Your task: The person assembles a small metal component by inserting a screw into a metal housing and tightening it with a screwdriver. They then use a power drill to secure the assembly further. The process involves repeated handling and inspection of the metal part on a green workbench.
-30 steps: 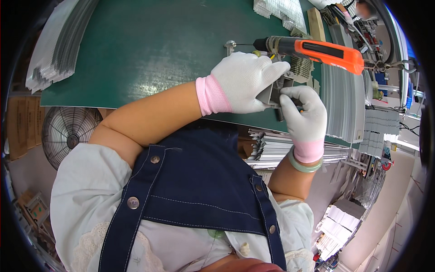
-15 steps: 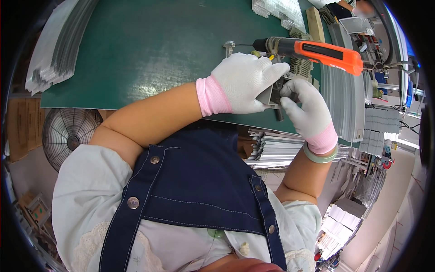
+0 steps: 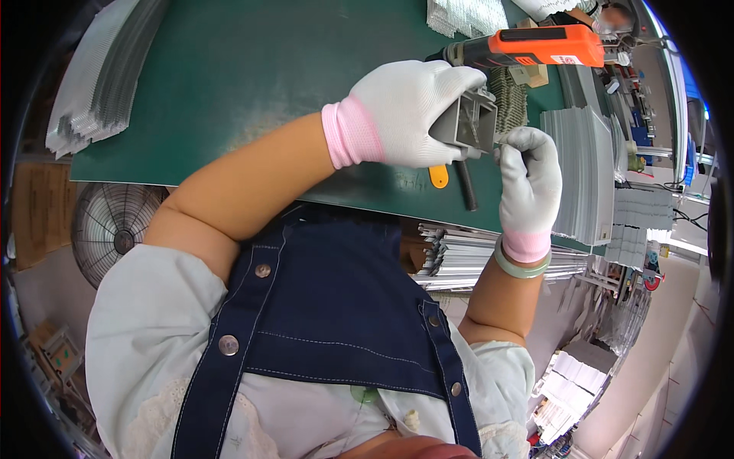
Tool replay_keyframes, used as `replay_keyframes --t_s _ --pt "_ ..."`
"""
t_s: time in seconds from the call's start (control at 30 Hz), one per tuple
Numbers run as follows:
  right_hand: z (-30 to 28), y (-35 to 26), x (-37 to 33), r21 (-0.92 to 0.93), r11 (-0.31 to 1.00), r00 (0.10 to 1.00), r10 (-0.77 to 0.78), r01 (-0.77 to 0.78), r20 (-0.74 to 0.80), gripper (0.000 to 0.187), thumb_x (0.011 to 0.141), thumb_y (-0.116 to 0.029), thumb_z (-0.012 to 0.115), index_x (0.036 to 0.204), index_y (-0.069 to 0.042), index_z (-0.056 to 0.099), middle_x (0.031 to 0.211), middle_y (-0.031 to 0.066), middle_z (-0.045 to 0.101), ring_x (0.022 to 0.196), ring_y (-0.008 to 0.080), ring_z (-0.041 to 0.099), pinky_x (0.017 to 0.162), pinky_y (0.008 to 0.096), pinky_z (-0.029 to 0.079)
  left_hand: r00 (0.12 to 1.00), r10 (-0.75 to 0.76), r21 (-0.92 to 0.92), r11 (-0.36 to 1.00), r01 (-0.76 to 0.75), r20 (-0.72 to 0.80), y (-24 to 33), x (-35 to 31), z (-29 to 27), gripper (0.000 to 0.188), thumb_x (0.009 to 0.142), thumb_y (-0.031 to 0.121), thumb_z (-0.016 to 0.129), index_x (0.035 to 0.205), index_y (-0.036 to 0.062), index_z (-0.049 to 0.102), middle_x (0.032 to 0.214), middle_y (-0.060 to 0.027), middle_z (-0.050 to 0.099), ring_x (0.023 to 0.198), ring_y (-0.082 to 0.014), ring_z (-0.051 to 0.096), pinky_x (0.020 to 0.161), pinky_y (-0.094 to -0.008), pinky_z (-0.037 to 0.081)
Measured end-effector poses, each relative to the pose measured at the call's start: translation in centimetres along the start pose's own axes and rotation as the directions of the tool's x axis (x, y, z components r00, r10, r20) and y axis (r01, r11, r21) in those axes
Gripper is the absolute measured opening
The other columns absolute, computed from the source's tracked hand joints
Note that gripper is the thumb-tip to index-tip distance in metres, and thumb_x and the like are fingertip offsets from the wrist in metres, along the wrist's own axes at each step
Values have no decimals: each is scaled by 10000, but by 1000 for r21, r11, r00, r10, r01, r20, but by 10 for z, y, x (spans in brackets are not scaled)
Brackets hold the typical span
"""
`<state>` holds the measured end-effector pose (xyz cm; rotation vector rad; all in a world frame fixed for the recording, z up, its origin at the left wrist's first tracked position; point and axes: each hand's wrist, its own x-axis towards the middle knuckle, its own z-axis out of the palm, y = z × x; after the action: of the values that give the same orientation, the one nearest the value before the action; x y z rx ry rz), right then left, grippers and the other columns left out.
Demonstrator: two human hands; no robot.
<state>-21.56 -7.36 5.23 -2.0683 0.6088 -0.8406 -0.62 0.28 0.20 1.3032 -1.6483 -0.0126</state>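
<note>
My left hand (image 3: pixel 417 115), in a white glove with a pink cuff, is closed around a short grey metal profile piece (image 3: pixel 488 130) whose hollow end faces right. Just right of that piece, my right hand (image 3: pixel 531 176), gloved the same way, has its thumb and fingers pinched together. Anything between those fingertips is too small to make out. Beyond the left hand hangs an orange and black electric screwdriver (image 3: pixel 547 47), its dark front end partly behind the glove. Below the profile piece lie a dark rod-like handle (image 3: pixel 466 187) and a yellow rounded tool end (image 3: pixel 438 177).
Long silvery profiles are stacked on the green table (image 3: pixel 229 69) at the far left (image 3: pixel 103 76) and at the right (image 3: pixel 577 172). A row of small grey parts (image 3: pixel 511 103) stands behind my hands. Below the table are a fan (image 3: pixel 122 229) and more profiles (image 3: pixel 466 256).
My right hand has drawn away from the profile piece to the right and down. The piece, in my left hand, has risen and turned its hollow end outward. The screwdriver hangs farther up.
</note>
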Motion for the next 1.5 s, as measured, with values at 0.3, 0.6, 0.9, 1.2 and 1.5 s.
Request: replay_keyframes --t_s 0.3,0.6,0.9,1.2,1.5 --pt "4 -7 3 -268 964 1000 11 -4 27 132 918 10 687 1050 5 695 963 41 694 836 106 646 791 256 530 1000 7 -6 1000 -7 -11 5 -5 6 778 711 329 878 1351 51 536 1047 -176 691 933 -380 684 795 -428 557" --pt "0 -6 2 211 977 992 65 -41 -110 438 1035 -183 624 1373 60 489 1269 161 660 1089 203 653 983 355 516 985 154 -253 959 -129 82 59 -24 0 855 666 304 910 1356 7 501 1046 -169 693 882 -389 690 779 -432 562" --pt "-31 -24 -72 -146 954 928 208 -262 -309 251 895 -166 719 1065 8 654 847 82 721 748 130 668 732 300 540 901 199 -475 880 8 385 100 -35 18 850 724 307 909 1382 -8 473 1042 -171 694 898 -373 710 779 -409 572" --pt "-27 12 -119 73 948 908 317 -309 -275 330 910 -258 747 1086 3 648 874 88 736 793 160 701 749 315 544 818 133 -445 881 161 560 111 -64 45 879 719 219 895 1432 -12 436 1194 -229 655 1058 -411 668 901 -430 548" --pt "-21 30 -132 124 923 886 384 -364 -260 362 898 -272 773 1100 3 652 827 67 714 755 103 662 727 279 532 791 96 -410 889 206 604 113 -75 53 854 738 219 880 1427 -34 443 1242 -248 635 1136 -417 646 967 -431 529"
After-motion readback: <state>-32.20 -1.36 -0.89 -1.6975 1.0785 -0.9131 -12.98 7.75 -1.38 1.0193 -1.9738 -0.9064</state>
